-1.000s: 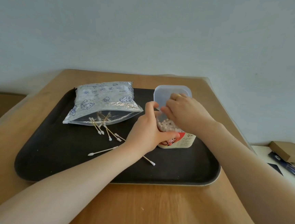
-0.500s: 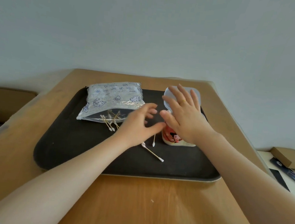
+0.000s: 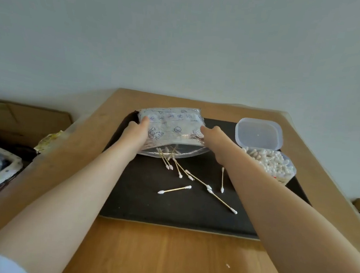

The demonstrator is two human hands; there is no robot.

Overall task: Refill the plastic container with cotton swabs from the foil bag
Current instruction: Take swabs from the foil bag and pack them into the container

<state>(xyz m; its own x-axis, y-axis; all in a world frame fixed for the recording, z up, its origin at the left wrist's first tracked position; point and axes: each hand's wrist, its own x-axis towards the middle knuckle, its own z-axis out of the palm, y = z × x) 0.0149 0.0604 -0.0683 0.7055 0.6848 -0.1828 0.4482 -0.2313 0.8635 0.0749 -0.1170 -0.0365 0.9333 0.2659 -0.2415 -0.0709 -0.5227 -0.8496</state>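
The wooden table (image 3: pixel 164 254) holds a flat black tray (image 3: pixel 147 205), and the shiny foil bag (image 3: pixel 171 127) lies at the tray's back, with the left hand (image 3: pixel 137 132) and right hand (image 3: pixel 212 137) holding its two sides. The bag looks soft, light and crinkly, so the side edges seem best for lifting. The clear plastic container (image 3: pixel 281 167) beside it is nearly full, and thin cotton swabs (image 3: pixel 174 189) lie loose
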